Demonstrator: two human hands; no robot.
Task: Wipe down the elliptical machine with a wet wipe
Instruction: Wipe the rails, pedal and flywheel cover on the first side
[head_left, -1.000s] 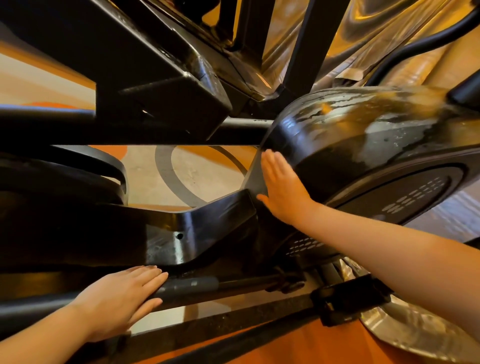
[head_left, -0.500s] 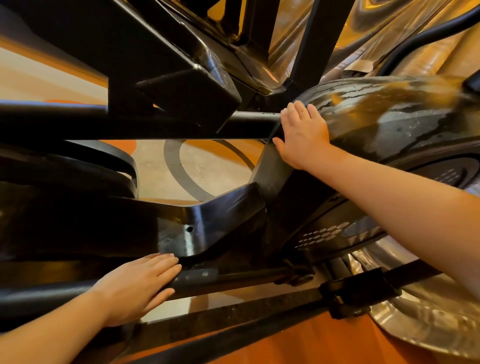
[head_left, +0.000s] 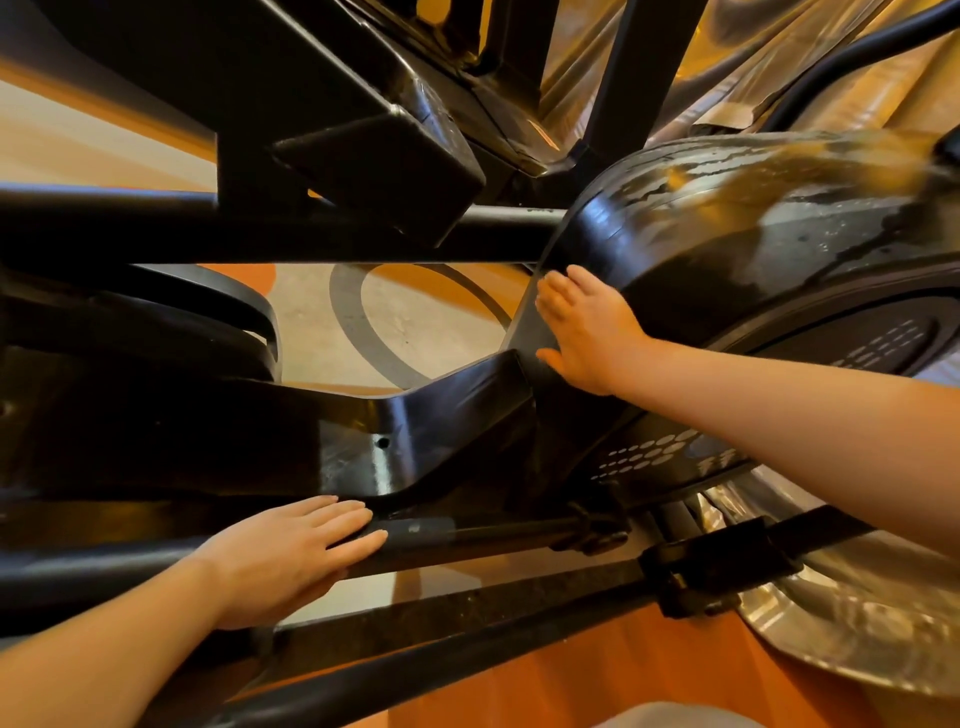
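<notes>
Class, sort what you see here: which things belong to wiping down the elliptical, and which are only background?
Belongs to the job:
right hand, flat on the flywheel housing
left hand, resting on the lower rail
No wipe is visible.

Only background:
patterned floor
silver base cover

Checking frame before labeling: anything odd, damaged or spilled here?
Nothing broken or spilled. The flywheel housing shows wet streaks and droplets on top, consistent with wiping. One oddity: no wipe is visible; the right hand lies flat on the housing's front edge, so any wipe would be hidden beneath. The left hand rests on a lower rail.
</notes>
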